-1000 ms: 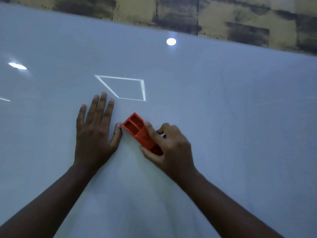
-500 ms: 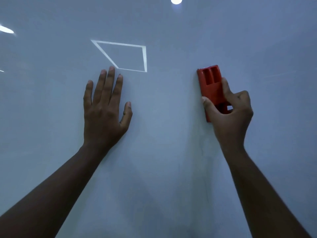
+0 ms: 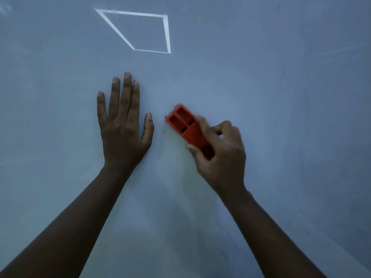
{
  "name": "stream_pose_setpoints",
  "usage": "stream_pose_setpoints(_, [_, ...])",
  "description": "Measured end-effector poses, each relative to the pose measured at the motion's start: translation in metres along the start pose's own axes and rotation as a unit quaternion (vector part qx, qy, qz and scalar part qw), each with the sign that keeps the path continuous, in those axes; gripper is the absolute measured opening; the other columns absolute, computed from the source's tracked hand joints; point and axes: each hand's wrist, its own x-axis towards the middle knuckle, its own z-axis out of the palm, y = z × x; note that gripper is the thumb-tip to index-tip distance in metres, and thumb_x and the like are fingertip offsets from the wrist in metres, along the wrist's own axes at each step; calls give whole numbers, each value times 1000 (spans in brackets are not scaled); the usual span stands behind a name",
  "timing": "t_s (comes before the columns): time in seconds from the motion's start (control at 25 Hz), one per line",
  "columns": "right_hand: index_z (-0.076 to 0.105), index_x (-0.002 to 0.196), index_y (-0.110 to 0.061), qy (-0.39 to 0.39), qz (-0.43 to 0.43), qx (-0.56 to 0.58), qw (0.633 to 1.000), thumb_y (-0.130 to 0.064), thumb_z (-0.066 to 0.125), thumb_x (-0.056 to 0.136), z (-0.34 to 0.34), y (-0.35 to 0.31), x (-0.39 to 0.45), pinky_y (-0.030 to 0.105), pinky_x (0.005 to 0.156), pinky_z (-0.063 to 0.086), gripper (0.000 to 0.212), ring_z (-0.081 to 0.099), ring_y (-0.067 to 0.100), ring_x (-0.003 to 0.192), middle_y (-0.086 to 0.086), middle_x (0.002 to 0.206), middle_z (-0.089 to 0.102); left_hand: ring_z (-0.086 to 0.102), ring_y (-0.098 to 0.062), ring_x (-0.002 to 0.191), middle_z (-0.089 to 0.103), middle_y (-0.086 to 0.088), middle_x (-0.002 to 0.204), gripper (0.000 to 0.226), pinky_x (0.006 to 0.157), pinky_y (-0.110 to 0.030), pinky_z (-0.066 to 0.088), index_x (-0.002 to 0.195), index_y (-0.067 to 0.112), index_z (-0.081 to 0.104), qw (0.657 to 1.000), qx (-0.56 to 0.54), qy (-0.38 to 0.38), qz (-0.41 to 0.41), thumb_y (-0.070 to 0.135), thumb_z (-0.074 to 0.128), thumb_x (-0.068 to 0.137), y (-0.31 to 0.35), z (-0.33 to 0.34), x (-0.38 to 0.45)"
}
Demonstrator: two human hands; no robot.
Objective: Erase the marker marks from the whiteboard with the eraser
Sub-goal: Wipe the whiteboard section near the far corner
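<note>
The eraser (image 3: pixel 184 125), an orange-red plastic block with two rectangular recesses in its back, was laid flat against the whiteboard (image 3: pixel 281 97) and angled up-left, its lower end gripped. The whiteboard was pale grey-blue; only faint streaks were visible, and a white quadrilateral outline (image 3: pixel 138 31) was seen above.

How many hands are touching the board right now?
2. The left hand lies flat on the whiteboard, fingers straight, below the white outline. The right hand, beside it, grips the red eraser against the board.
</note>
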Motion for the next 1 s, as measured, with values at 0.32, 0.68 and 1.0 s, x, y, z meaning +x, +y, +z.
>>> stream_pose_setpoints(0.32, [55,150,-26,100,216,10,971,-50,77,88,-33,66,-28,45,75,62,70,58,17,87,-2,101,48,19,-38,162,23,-21,173,65,132,-59,11,166,-1,26,999,7,-21,-28,31,43,111,14,0,-59])
stream_pose_setpoints(0.68, [62,143,-19,-20,98,15,995,-36,82,82,7,-5,-98,37,74,50,67,53,23,87,3,97,53,17,-37,163,21,-21,173,66,132,-59,11,166,0,24,998,0,-29,-47,30,45,111,29,4,-102])
stream_pose_setpoints(1.0, [63,142,-28,-52,95,-23,994,-41,82,80,-8,13,-115,35,70,54,66,58,22,87,-2,99,56,8,-30,165,18,-20,174,69,132,-57,8,167,2,19,999,0,-44,-31,31,45,111,27,5,-136])
